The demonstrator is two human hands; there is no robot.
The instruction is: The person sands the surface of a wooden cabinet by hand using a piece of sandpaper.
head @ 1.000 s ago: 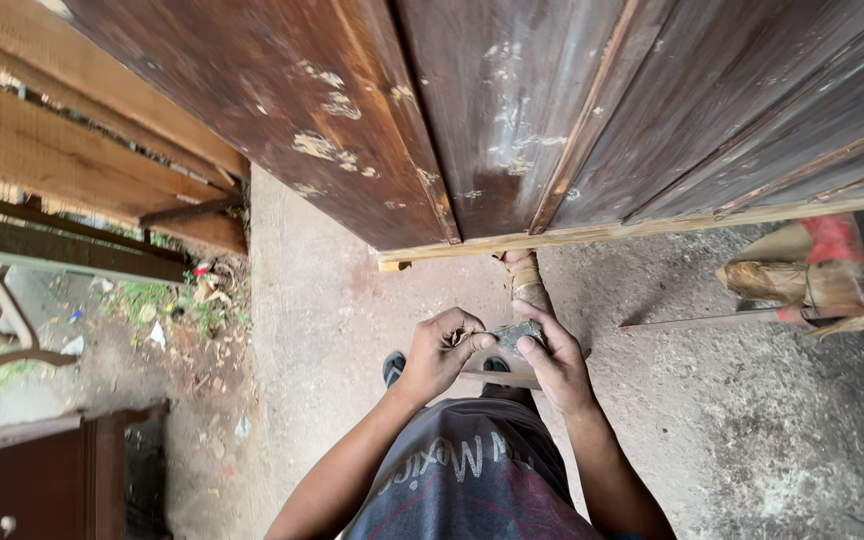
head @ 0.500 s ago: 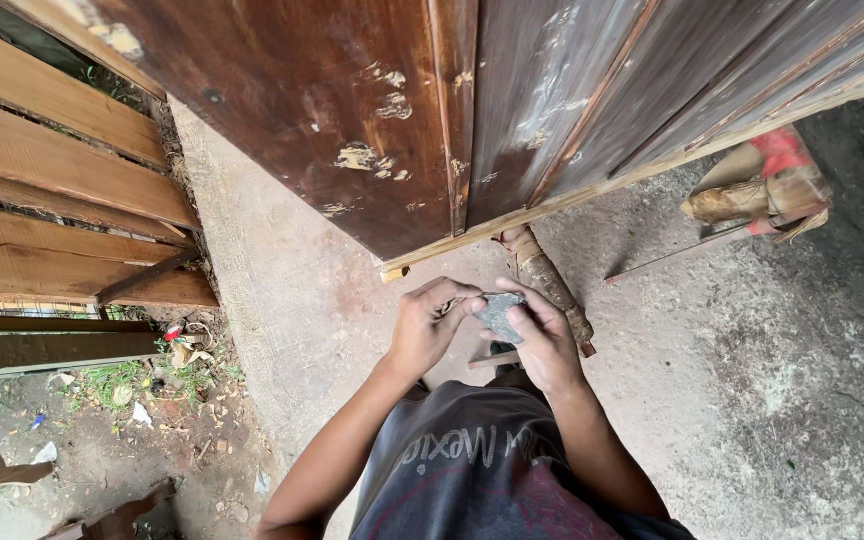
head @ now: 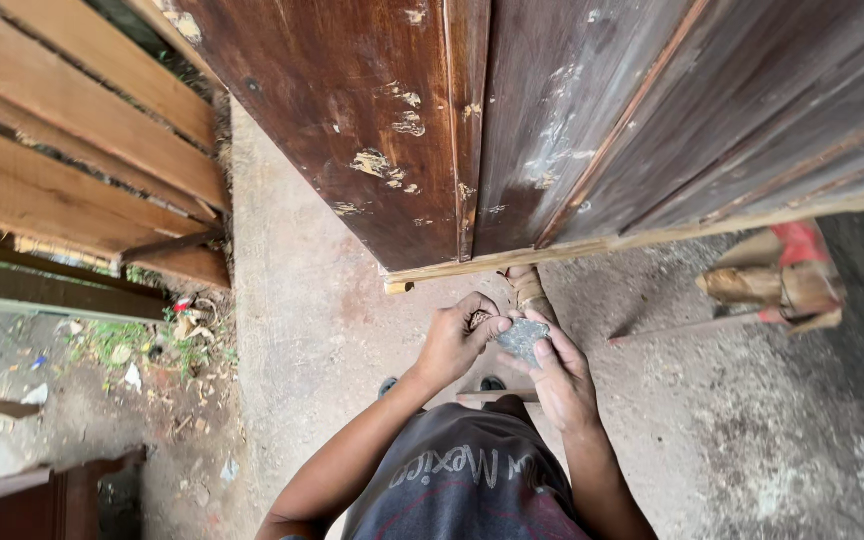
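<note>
Head view: left hand and right hand meet at centre frame, fingers closed together on a small grey, rough-faced sheet, apparently folding it to a grip-sized pad. At 12 o'clock stands a worn dark-brown wooden door panel; at 3 o'clock lies a red-and-wood tool on the concrete floor.

No package, label, sign or screen was clearly in view. Only small scraps of litter, white and reddish, lay among the weeds at the left; whether they were wrappers could not be told.
</note>
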